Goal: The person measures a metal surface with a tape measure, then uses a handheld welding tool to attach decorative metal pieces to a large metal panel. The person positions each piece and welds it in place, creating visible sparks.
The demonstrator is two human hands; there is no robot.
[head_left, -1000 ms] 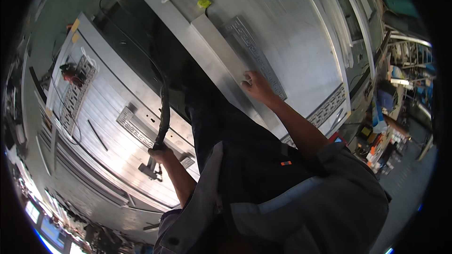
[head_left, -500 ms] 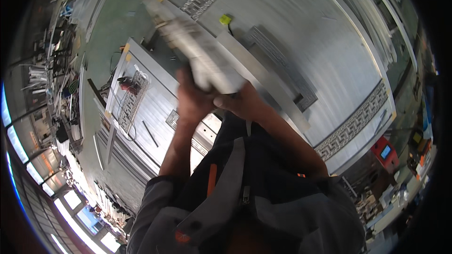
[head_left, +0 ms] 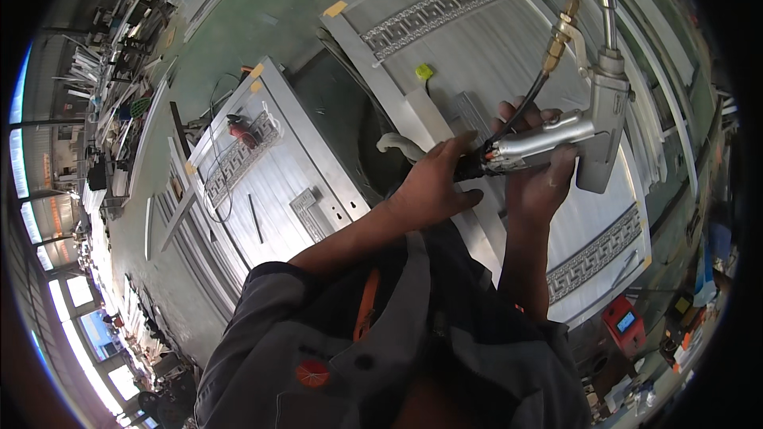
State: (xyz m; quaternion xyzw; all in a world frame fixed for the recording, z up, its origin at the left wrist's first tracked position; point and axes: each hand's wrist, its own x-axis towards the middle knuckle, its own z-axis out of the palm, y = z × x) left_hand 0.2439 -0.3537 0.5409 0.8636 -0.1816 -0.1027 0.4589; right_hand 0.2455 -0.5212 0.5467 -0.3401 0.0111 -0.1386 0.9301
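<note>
Head view: both hands hold a silver handheld welding gun (head_left: 556, 139) above a grey metal door panel (head_left: 493, 56). Right hand (head_left: 540, 179) grips its barrel from below; left hand (head_left: 433, 183) closes on the rear end, where a black hose (head_left: 524, 107) enters.

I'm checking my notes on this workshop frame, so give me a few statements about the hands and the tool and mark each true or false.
1. The right hand holds a silvery handheld welding gun. True.
2. The left hand rests flat on the red box. False: its fingers are at the gun's rear end, where the black hose joins; the red box sits on the floor, apart.
3. A brass fitting sits on the gun's upper part. True.
4. The metal door panel below is plain. False: it carries a patterned band.
</note>
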